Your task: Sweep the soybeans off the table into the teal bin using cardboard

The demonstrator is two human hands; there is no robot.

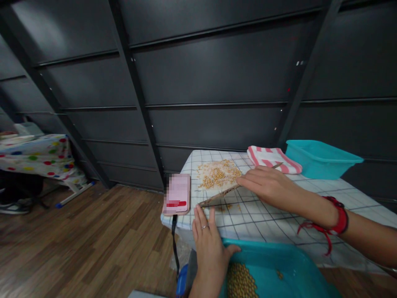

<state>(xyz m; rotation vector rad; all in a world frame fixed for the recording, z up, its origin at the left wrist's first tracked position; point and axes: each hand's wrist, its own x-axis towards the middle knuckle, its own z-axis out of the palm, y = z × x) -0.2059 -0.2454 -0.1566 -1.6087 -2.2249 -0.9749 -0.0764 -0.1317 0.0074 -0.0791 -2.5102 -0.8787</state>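
My right hand [268, 185] lies flat, fingers together, on a long brown cardboard strip [217, 196] standing on edge across the checked tablecloth [266, 219]. Beyond the strip lies a heap of yellow beans [218, 174]. My left hand [208, 240] rests with fingers stretched on the cloth near the strip's left end, thumb hooked over the rim of a teal basin [279, 252] that holds more yellow beans [240, 281]. A few loose beans lie on the cloth between the strip and the basin.
A pink phone [177, 193] with a black cable lies at the table's left corner. A pink-striped cloth [273, 159] and a second teal basin [319, 159] sit at the back right. A dark panelled wall stands behind; a dotted-cloth table [37, 155] is far left.
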